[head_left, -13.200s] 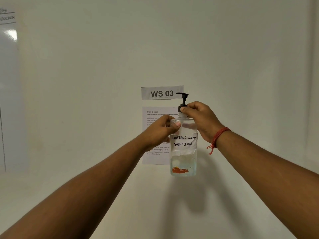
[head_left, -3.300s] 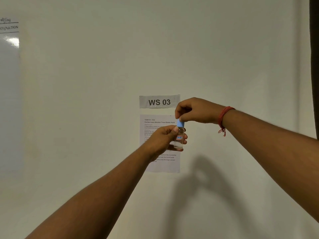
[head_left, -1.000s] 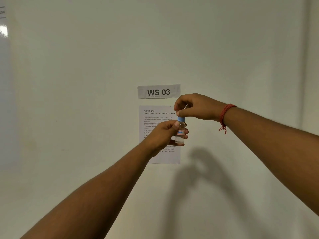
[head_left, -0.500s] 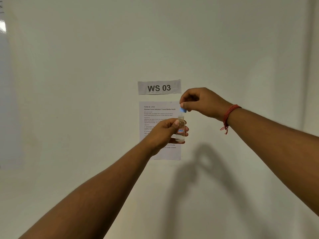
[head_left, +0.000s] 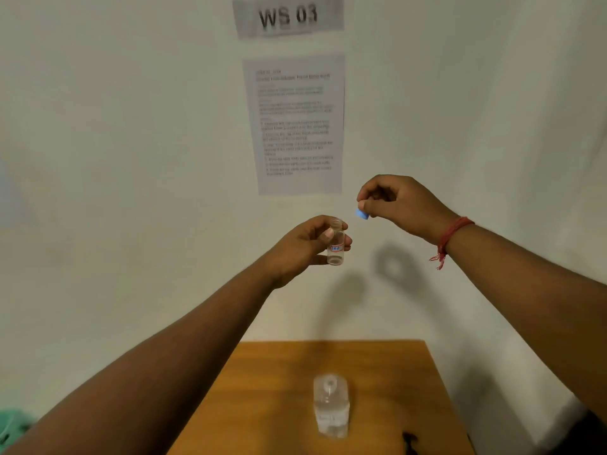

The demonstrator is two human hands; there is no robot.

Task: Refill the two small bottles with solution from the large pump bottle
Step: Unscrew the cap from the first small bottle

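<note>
My left hand point(head_left: 307, 246) grips a small clear bottle point(head_left: 336, 244) upright in the air, its mouth uncovered and a red-and-blue label on its side. To its right and slightly higher, my right hand point(head_left: 399, 203) pinches the bottle's blue cap point(head_left: 362, 214), apart from the bottle. The large clear bottle point(head_left: 330, 410) stands on the wooden table point(head_left: 262, 405) below, with its pump head off and its neck uncovered. A dark object point(head_left: 410, 440), possibly the pump head, lies on the table to its right. No second small bottle is in view.
The table's back edge meets a white wall. On the wall hang a "WS 03" sign point(head_left: 288, 16) and a printed instruction sheet point(head_left: 294, 124). Something green point(head_left: 11, 425) shows at the lower left edge.
The blue cap has come off the small bottle and my right hand has carried it away to the right. The view has tipped down, bringing the table and large bottle into sight.
</note>
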